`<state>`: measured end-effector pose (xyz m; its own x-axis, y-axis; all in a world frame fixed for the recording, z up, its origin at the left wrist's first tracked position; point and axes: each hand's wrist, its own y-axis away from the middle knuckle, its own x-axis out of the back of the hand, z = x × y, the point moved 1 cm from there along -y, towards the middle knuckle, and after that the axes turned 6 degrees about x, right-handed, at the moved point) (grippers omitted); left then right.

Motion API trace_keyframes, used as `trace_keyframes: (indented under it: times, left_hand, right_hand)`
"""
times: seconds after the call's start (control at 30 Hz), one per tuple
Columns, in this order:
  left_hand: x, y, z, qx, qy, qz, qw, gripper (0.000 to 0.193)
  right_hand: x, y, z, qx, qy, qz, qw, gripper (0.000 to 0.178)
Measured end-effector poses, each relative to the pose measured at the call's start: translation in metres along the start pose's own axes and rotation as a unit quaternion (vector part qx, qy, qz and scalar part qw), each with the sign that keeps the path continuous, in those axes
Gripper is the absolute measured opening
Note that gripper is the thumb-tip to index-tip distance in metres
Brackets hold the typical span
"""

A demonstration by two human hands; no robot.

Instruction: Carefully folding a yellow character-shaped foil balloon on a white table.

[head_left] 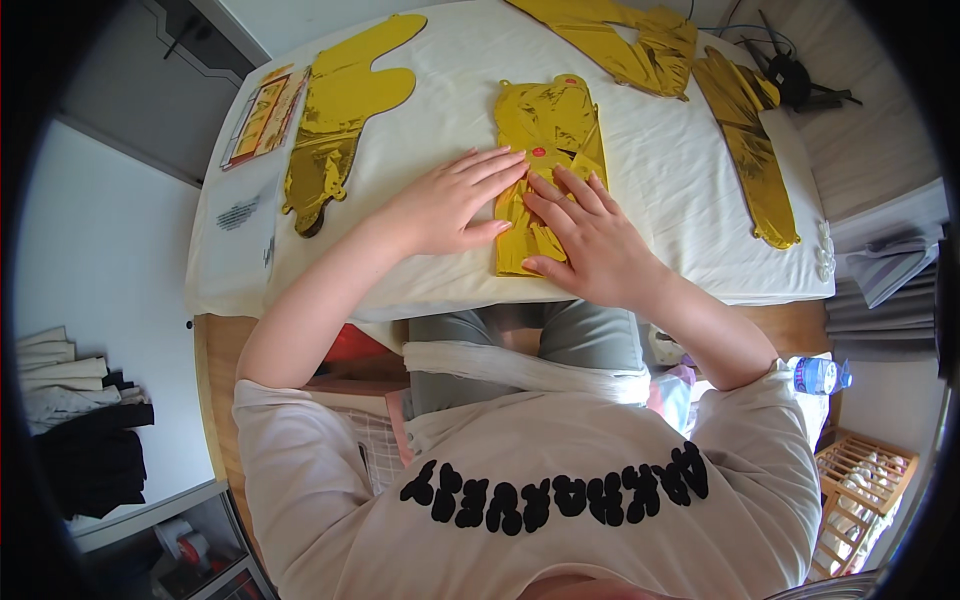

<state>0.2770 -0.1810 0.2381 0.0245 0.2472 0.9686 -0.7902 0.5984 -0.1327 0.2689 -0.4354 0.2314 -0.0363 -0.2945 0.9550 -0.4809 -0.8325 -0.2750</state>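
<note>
A flat, folded gold foil balloon (548,112) lies on the white-covered table in front of me, with small red spots on its wrinkled surface. Across its left edge rests my left hand (452,203), fingers stretched out and the thumb over the foil. My right hand (592,238) lies flat on the lower right of the same balloon, its fingers spread. The fingertips of both hands nearly meet over the middle, and part of the foil is hidden beneath them. Neither hand grips anything.
Another flat gold balloon (345,110) lies at the left, beside a printed package (265,115) and a clear plastic bag (238,225). More gold foil (640,48) lies at the back, with a long piece (755,150) at the right. A black fan-like object (790,78) stands behind it.
</note>
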Motion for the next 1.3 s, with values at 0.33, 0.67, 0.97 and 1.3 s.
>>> trace_keyframes:
  times: [0.33,0.67,0.97,1.3]
  left_hand:
    - [0.009,-0.004,-0.008,0.064,0.189,0.02,0.98,0.072]
    - [0.006,-0.017,-0.04,0.057,0.037,0.157,0.985,0.032]
    - [0.012,-0.028,-0.037,-0.034,-0.109,0.128,0.985,0.028]
    - [0.007,-0.007,-0.011,0.109,0.077,0.215,0.967,0.025]
  right_hand:
    - [0.0,0.002,0.0,-0.013,-0.003,-0.006,1.0,0.07]
    - [-0.001,0.002,-0.001,-0.012,0.001,-0.005,1.0,0.071]
    - [0.001,0.001,0.0,-0.005,-0.002,-0.011,1.0,0.075]
    - [-0.001,0.002,0.0,-0.011,-0.005,0.007,1.0,0.069]
